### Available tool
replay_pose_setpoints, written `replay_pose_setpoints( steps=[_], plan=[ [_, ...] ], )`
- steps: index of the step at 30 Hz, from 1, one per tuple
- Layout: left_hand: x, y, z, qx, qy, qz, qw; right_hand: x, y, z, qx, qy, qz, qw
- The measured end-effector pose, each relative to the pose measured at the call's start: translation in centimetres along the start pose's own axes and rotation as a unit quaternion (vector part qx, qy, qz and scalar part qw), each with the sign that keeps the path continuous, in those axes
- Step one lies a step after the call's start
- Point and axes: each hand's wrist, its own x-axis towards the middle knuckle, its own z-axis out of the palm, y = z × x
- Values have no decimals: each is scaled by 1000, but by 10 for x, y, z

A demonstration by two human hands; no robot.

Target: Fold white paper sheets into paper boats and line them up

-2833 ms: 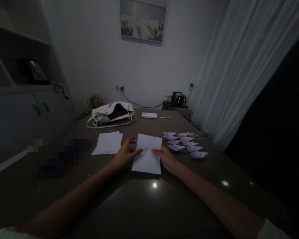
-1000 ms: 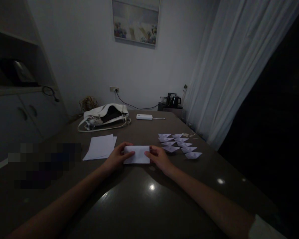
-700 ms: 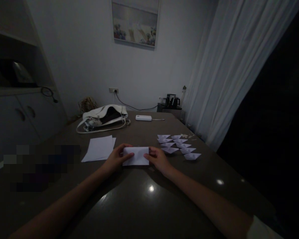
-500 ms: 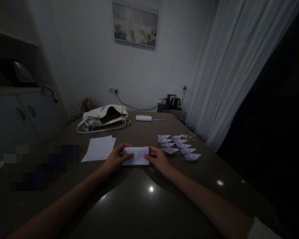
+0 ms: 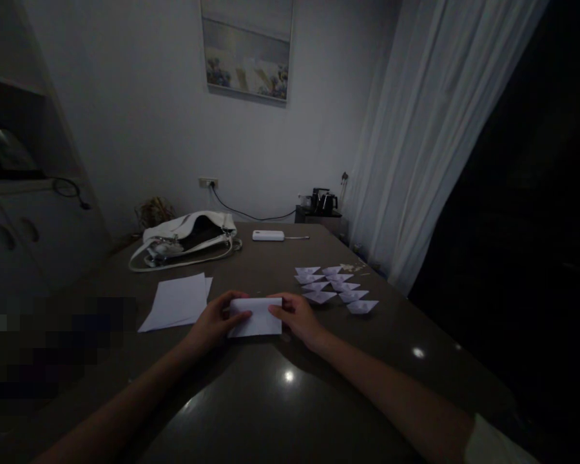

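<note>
A white sheet folded in half [image 5: 255,318] lies on the dark table [image 5: 290,399] in front of me. My left hand [image 5: 212,322] pinches its left end, thumb on top. My right hand [image 5: 297,317] grips the right end, its fingers curled over the upper edge. A stack of flat white paper [image 5: 174,304] rests just left of my left hand. Several small folded paper boats [image 5: 332,288] sit in rows to the right of my right hand.
A white handbag [image 5: 186,236] lies at the far left of the table, a white power bank [image 5: 268,235] with a cable beside it. A kettle [image 5: 321,201] stands on a low stand behind. White curtains [image 5: 415,142] hang at right, cabinets [image 5: 24,238] at left.
The open sheet has been folded in half, and both hands moved from pressing it flat to gripping its ends. My right fingers have slid inward along the top edge. The camera has panned right.
</note>
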Motion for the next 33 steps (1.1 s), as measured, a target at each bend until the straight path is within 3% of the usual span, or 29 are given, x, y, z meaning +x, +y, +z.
replay_pose_setpoints(
  steps=[33],
  plan=[
    [-2,3,4,4,0,-4,1000,1,3,-1,-14,-6,-28,1000]
  ],
)
